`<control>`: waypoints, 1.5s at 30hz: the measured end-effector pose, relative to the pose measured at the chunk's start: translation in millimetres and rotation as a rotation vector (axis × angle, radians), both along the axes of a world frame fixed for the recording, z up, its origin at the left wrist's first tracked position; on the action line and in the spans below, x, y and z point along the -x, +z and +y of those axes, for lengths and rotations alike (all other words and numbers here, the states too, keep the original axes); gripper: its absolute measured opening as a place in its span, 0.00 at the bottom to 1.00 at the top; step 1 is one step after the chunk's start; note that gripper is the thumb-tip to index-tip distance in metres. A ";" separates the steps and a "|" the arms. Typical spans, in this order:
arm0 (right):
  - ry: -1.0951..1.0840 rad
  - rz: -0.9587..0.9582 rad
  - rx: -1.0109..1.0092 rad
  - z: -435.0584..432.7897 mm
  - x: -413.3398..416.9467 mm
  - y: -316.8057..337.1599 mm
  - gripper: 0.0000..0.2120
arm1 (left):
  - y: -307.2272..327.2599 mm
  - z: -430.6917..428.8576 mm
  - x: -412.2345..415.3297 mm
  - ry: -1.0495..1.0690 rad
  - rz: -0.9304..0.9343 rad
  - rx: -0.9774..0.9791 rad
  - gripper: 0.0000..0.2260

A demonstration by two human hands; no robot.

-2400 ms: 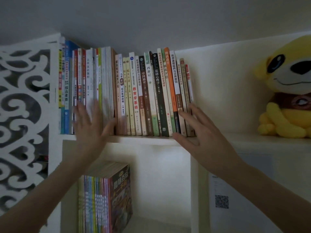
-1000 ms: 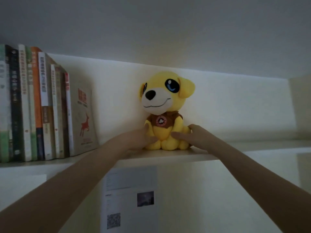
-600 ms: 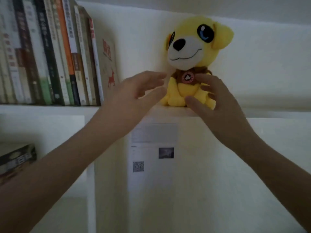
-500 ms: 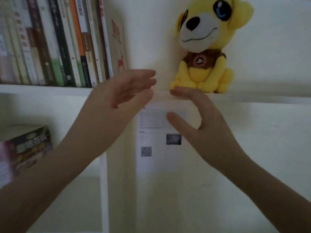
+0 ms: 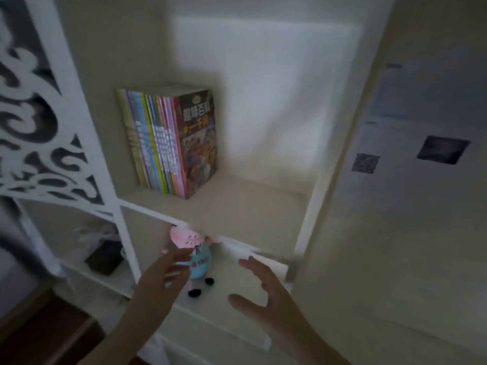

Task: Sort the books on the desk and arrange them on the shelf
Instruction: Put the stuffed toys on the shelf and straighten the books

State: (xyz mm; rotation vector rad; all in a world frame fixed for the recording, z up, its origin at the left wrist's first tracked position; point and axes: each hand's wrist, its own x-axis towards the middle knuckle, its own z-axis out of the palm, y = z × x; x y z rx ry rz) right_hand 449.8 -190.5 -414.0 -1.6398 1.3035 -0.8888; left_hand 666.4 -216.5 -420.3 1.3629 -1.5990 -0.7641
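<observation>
The set of thin books (image 5: pixel 168 140) stands upright in the shelf (image 5: pixel 237 204) compartment above and beyond both hands, pushed against that compartment's left wall. The spines face outward and the dark cover of the last volume faces right. Packed together like this, the books hold each other up with no bookend, and the rest of the board to their right is bare.

One level lower, directly ahead of the hands, a small doll (image 5: pixel 196 255) with a pink head and light blue body stands in the compartment under the book board. The left hand (image 5: pixel 163 277) is open with its fingers spread, and the fingertips are at or just in front of the doll's left side; motion blur prevents confirming contact. The right hand (image 5: pixel 266 293) is also open, palm turned inward and thumb extended, held apart from the doll on its right. Neither hand holds anything.

The two palms face each other with the doll between them. This suggests a two-sided grasp is being prepared, probably to straighten or move the doll.

Left of the left hand, behind the white carved side panel (image 5: pixel 39 114), a dark box (image 5: pixel 104 259) sits on a lower ledge.
</observation>
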 end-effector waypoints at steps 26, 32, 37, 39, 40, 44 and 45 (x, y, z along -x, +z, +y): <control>-0.115 0.114 -0.225 -134.9 -95.4 -160.9 0.35 | -170.3 -84.0 -59.2 0.167 0.013 -0.375 0.27; -0.163 0.114 -0.199 -179.7 -107.8 -210.5 0.40 | -191.2 -112.8 -54.2 0.098 0.029 -0.412 0.30; -0.201 0.032 -0.150 -203.0 -116.2 -229.7 0.49 | -203.9 -134.5 -51.4 0.035 0.065 -0.410 0.33; -0.203 -0.068 -0.171 -210.6 -114.9 -235.0 0.51 | -209.0 -140.6 -51.6 0.031 0.093 -0.428 0.33; -0.192 -0.103 -0.177 -212.3 -115.7 -236.1 0.50 | -211.6 -143.2 -50.8 0.032 0.106 -0.442 0.33; -0.243 -0.047 -0.123 -206.4 -124.8 -245.0 0.54 | -218.3 -153.1 -49.0 0.069 0.159 -0.472 0.33; -0.275 -0.035 -0.095 -202.8 -127.0 -247.6 0.54 | -218.0 -155.2 -48.8 0.079 0.160 -0.488 0.32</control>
